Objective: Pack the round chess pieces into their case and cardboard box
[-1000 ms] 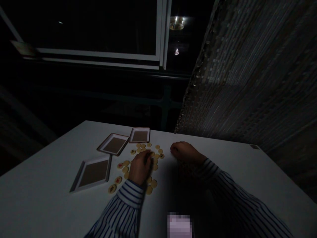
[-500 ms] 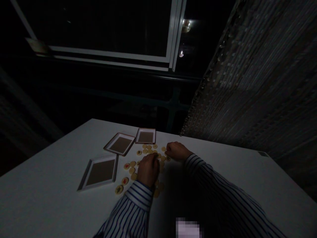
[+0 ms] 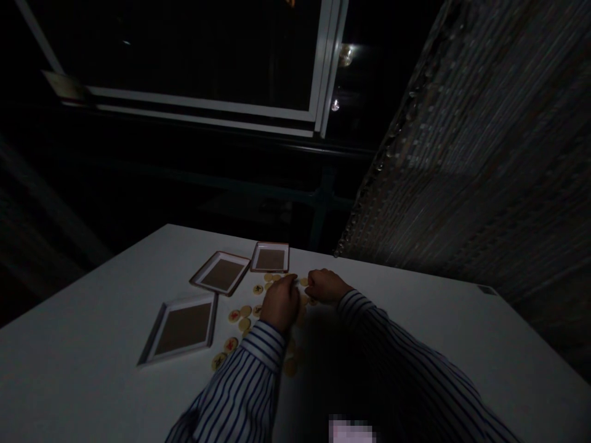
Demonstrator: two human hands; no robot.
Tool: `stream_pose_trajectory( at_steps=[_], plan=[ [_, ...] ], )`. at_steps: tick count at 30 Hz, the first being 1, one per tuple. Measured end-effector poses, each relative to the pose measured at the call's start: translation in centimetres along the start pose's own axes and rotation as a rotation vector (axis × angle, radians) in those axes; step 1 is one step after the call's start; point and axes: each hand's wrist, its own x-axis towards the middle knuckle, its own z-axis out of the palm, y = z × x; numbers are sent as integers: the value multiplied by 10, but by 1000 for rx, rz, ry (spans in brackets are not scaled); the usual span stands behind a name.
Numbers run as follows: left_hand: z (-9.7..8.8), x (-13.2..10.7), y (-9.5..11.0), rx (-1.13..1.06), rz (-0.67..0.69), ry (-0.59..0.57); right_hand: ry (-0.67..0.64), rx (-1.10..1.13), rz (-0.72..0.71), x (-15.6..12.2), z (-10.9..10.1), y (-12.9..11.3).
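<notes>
Round wooden Chinese chess pieces (image 3: 244, 324) lie scattered on the white table around my hands. Some show red marks, like the red-marked piece (image 3: 230, 344); others carry black ones, like the black-marked piece (image 3: 258, 288); many look blank on top. My left hand (image 3: 280, 303) reaches over the middle of the spread, its fingers curled and thumb side up, covering several pieces. To its right, my right hand (image 3: 327, 287) is closed low at the far right edge of the pieces. Whatever either hand's fingertips hold is hidden in the dim light.
Three shallow trays with brown bottoms stand left and behind the pieces: the near tray (image 3: 183, 328), the middle tray (image 3: 223, 275) and the far tray (image 3: 271, 259). The white table (image 3: 92, 344) ends before a dark window (image 3: 207, 101). A bead curtain (image 3: 429, 172) hangs at the right.
My left hand has moved forward, away from me, over the pieces and closer to my right hand. My right hand stays at nearly the same spot, still closed. The view has shifted slightly.
</notes>
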Motion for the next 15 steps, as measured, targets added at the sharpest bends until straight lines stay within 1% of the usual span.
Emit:
stream_pose_trajectory(
  at_steps=[3, 6, 12, 15],
  plan=[
    [2, 6, -1, -46, 2, -7, 23, 71, 3, -1, -1, 4],
    [2, 9, -1, -81, 5, -15, 40, 199, -10, -1, -2, 11],
    [1, 11, 1, -123, -21, -42, -35, 556, -76, -1, -8, 20],
    [0, 11, 2, -152, -12, -68, -54, 678, -112, -4, -13, 20]
  ],
)
